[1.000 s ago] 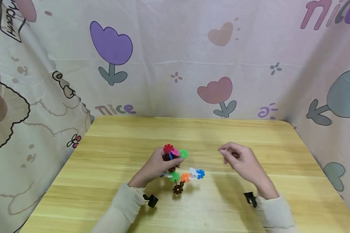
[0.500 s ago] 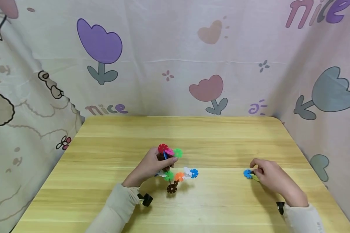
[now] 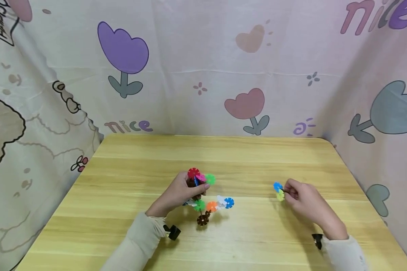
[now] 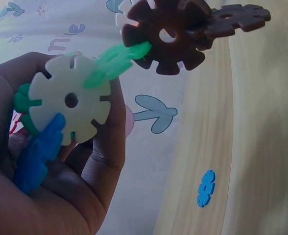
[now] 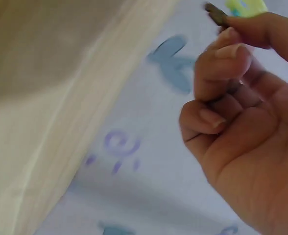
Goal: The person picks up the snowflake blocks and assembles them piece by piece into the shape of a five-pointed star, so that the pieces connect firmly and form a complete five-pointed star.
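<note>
My left hand (image 3: 179,191) grips a built-up cluster of notched plastic discs, in red, pink, green, orange, white, blue and brown. Its fingers curl round the upper brown part, and a brown disc (image 3: 202,220) hangs at the bottom. Close up in the left wrist view, a white disc (image 4: 70,100) and a blue disc (image 4: 38,154) sit against the palm. Off to the right, my right hand (image 3: 308,199) pinches a small linked piece between thumb and index finger. That piece shows a blue disc (image 3: 277,186), a yellow-green disc (image 3: 280,195) and a dark brown disc (image 5: 216,15).
Both hands work over a light wood-grain table (image 3: 149,154). A printed cloth (image 3: 190,45) with tulips and hearts hangs behind and at the sides. Another blue notched disc (image 4: 206,188) appears low in the left wrist view; what it joins, I cannot tell.
My right hand has gone right, taken hold of the small disc piece, and then come slightly back left and up with it. The left hand keeps its grip in nearly the same place.
</note>
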Motion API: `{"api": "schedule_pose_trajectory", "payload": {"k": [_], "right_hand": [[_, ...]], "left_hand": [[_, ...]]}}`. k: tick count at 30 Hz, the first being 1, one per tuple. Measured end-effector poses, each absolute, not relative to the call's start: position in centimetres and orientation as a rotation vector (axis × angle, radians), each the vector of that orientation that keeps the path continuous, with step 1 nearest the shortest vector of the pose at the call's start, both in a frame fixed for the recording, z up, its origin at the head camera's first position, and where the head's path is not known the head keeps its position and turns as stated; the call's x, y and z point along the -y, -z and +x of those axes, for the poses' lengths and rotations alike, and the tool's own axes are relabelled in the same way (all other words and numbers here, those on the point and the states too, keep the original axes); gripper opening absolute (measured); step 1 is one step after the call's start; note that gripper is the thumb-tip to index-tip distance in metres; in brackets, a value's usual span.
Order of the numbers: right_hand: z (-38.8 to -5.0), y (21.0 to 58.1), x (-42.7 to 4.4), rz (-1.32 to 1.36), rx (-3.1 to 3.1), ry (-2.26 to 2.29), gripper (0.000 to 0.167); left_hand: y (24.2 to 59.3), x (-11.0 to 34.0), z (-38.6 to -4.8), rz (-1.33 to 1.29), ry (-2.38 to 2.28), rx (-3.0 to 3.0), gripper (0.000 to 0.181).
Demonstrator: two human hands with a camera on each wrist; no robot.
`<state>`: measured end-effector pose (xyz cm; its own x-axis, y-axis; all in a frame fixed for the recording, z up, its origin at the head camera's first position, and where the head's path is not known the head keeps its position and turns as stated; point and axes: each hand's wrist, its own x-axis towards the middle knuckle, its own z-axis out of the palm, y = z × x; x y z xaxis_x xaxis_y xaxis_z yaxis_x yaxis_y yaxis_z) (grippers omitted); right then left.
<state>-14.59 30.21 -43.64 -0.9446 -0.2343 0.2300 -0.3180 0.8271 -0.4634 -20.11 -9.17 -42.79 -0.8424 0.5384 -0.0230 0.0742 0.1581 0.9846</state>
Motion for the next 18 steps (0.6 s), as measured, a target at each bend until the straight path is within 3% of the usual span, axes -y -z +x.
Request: {"api": "schedule_pose_trajectory", "payload": {"k": [12, 18], "right_hand": [[-17.4, 41.2, -18.3, 0.531, 2.376, -1.286, 0.028], [-17.4, 40.7, -14.7, 0.527, 2.328, -1.42, 0.027]], "left_hand": [[42.5, 9.1, -19.8, 0.585, -1.713, -2.1, 0.025], [42.3, 9.1, -19.8, 0.611, -1.731, -2.121, 0.024]]}}
